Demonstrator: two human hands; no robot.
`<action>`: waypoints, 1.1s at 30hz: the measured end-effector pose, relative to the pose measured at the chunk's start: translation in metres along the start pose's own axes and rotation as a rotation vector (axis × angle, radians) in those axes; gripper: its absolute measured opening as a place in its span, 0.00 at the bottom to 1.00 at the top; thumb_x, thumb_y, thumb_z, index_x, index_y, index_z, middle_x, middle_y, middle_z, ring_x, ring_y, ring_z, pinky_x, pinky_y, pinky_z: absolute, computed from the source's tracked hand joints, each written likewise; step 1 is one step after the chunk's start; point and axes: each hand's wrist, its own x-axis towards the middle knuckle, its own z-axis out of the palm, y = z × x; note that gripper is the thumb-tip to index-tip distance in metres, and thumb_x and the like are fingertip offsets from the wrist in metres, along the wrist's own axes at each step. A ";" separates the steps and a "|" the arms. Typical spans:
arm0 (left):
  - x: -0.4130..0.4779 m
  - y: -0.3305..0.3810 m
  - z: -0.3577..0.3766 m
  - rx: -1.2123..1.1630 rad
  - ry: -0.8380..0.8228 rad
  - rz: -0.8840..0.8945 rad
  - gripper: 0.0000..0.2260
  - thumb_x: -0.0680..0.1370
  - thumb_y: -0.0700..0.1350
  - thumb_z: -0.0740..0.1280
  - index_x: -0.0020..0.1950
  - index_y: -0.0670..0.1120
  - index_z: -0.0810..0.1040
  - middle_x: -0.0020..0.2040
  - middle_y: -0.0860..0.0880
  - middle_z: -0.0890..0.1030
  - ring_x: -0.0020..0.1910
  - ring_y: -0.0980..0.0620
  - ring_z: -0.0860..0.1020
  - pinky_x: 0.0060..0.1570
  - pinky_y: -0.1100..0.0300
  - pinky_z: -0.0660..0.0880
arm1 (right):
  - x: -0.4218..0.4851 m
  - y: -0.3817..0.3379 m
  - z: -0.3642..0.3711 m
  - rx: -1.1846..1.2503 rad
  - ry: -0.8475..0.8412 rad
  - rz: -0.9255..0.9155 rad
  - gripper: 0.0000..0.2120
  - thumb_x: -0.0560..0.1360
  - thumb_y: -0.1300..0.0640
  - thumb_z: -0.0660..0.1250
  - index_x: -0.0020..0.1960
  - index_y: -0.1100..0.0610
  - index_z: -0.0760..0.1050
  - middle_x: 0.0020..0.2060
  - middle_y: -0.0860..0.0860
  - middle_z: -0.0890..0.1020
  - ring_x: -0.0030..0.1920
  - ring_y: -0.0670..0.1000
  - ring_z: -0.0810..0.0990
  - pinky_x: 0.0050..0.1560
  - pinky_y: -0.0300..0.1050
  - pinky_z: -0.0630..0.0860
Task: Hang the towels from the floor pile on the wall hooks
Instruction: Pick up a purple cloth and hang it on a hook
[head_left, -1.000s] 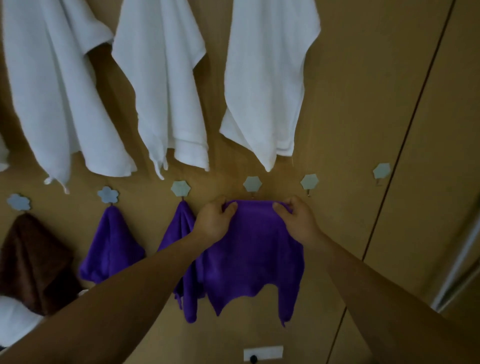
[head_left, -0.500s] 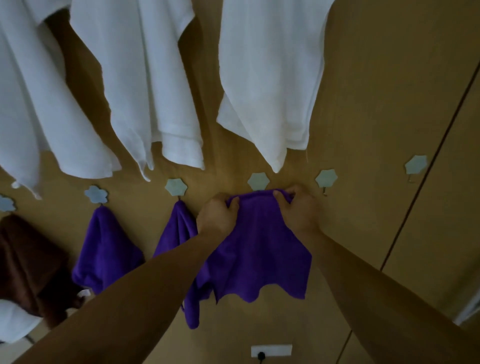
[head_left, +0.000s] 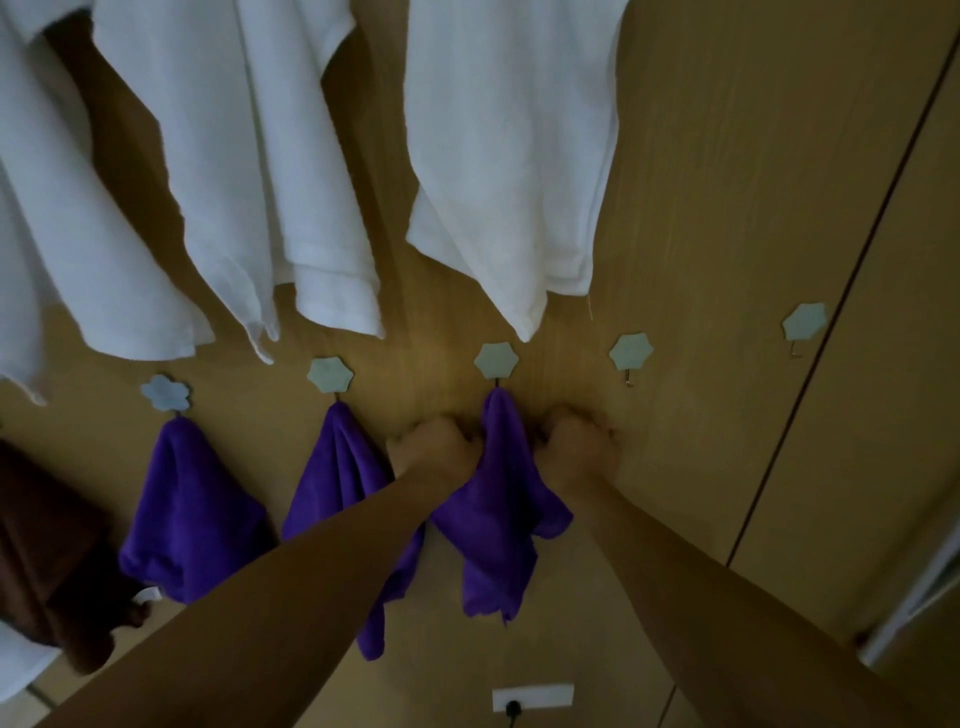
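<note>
Purple towel (head_left: 498, 499) hung from a flower-shaped hook (head_left: 496, 361), bunched between the hands. Left hand (head_left: 434, 452) curled against its left edge, right hand (head_left: 576, 447) curled at its right; impossible to tell whether either grips cloth.

Likely a home: a wood-panelled wall (head_left: 727, 208) with flower-shaped stick-on hooks (head_left: 496, 359), hung towels (head_left: 509, 156) above, and a socket (head_left: 532, 696) at bottom centre.

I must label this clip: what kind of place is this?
Probably a room at home, perhaps near a bathroom: wooden wall panels, rows of hooks with hanging towels, a wall socket.
</note>
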 end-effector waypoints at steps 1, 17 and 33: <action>-0.003 -0.002 0.001 0.033 0.114 0.029 0.17 0.77 0.59 0.58 0.52 0.49 0.78 0.50 0.48 0.81 0.55 0.45 0.76 0.57 0.48 0.66 | -0.003 0.002 0.001 -0.028 0.075 -0.011 0.09 0.78 0.49 0.60 0.51 0.52 0.76 0.48 0.50 0.80 0.55 0.54 0.75 0.58 0.53 0.71; -0.021 0.005 0.033 -0.605 -0.048 0.254 0.24 0.74 0.33 0.63 0.70 0.39 0.65 0.57 0.46 0.77 0.56 0.50 0.76 0.47 0.75 0.67 | -0.019 0.000 0.036 0.508 -0.183 -0.167 0.15 0.78 0.62 0.62 0.64 0.60 0.70 0.55 0.56 0.80 0.55 0.55 0.79 0.57 0.49 0.74; -0.020 -0.013 0.022 -0.542 0.039 0.193 0.25 0.73 0.45 0.68 0.68 0.45 0.67 0.59 0.48 0.78 0.55 0.49 0.78 0.46 0.63 0.69 | -0.017 0.046 0.009 0.129 -0.320 -0.081 0.33 0.70 0.52 0.71 0.72 0.54 0.63 0.65 0.54 0.73 0.65 0.57 0.72 0.62 0.53 0.73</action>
